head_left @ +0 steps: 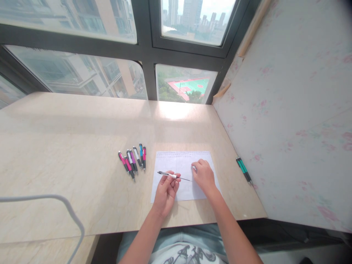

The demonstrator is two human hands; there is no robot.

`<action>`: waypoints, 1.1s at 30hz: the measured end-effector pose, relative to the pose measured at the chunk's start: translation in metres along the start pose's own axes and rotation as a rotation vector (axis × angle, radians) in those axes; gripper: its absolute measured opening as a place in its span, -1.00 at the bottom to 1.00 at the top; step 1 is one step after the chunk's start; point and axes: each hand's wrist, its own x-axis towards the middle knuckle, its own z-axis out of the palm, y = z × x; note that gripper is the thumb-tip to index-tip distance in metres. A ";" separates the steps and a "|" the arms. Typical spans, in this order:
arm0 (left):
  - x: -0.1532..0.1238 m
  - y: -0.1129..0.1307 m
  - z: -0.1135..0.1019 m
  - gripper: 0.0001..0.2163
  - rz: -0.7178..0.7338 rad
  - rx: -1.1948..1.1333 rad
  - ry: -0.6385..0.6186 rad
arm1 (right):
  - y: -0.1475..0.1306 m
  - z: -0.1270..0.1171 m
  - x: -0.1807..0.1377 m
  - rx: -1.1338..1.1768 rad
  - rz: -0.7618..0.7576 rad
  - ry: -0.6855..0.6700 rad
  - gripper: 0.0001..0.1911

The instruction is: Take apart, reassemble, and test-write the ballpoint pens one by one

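My left hand (166, 190) is closed around a white click pen (168, 175) with a black clip end pointing left. From the pen's right end a thin dark refill (183, 179) sticks out bare, with no front grip over it. My right hand (204, 176) is over the right part of the paper, its fingers pinched together. A small dark and pale bit shows at those fingertips, too little of it visible to name. Beneath both hands lies a white sheet of paper (176, 161) with rows of faint writing along its top.
Several pink, purple, white and blue click pens (132, 161) lie left of the paper. Two green pens (244, 170) rest by the papered wall (297, 128) on the right. A grey cable (66, 205) curves over the table's (68, 154) left front. Windows stand behind.
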 end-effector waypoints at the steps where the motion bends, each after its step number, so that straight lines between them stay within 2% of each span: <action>1: 0.000 0.000 0.000 -0.84 0.001 -0.001 0.003 | -0.001 0.000 0.000 -0.013 0.002 -0.007 -0.82; 7: 0.000 0.001 0.003 -0.83 0.006 -0.001 0.012 | -0.002 0.000 0.003 -0.037 0.032 -0.009 -0.83; 15: 0.000 0.000 0.001 -0.80 -0.004 0.001 0.021 | -0.001 0.000 0.003 0.076 0.070 0.032 -0.80; 19: 0.001 0.001 0.001 -0.82 0.013 0.019 0.033 | -0.005 -0.012 -0.006 0.349 0.080 0.074 -0.78; 21: 0.000 0.001 0.003 -0.81 0.027 0.045 0.035 | -0.011 -0.022 -0.013 0.551 0.065 0.018 -0.77; 23: -0.001 0.000 0.004 -0.79 0.039 0.086 0.024 | -0.018 -0.032 -0.022 0.625 -0.019 -0.063 -0.77; 27: -0.004 -0.002 0.007 -0.76 0.043 0.173 -0.014 | -0.028 -0.044 -0.034 0.473 -0.232 -0.142 -0.80; 33: -0.004 -0.001 0.009 -0.74 0.041 0.172 0.010 | -0.013 -0.049 -0.044 0.333 -0.180 -0.101 -0.83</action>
